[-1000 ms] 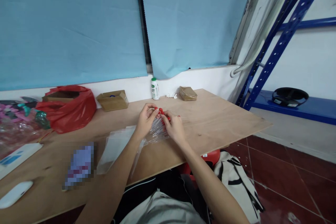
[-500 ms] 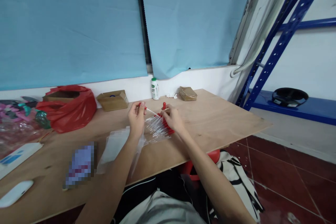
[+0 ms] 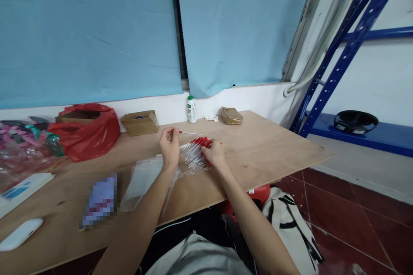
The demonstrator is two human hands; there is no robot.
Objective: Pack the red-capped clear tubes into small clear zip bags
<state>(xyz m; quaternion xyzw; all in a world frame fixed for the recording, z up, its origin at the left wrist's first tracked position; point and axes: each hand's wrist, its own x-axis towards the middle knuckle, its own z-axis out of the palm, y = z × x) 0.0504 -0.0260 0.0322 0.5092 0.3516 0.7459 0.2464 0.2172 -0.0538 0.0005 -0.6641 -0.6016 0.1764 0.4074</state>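
A fan of thin clear sticks with red tips [image 3: 194, 150] lies on the plywood table [image 3: 264, 146] in front of me. My left hand [image 3: 169, 147] is raised a little and pinches a single red-tipped stick [image 3: 189, 132] that points right. My right hand [image 3: 214, 154] rests closed on the right side of the fan, fingers on the red tips. Clear plastic bags [image 3: 142, 178] lie under and beside my left wrist.
At the back stand a red plastic bag around a box [image 3: 85, 131], an open cardboard box [image 3: 140, 122], a small white bottle [image 3: 191, 109] and a brown packet [image 3: 231, 115]. A white mouse [image 3: 20, 234] lies near left. Blue shelving [image 3: 342, 51] stands right.
My left hand drew one stick out of the bundle and holds it apart, up and left. My right hand came down onto the red tips of the bundle.
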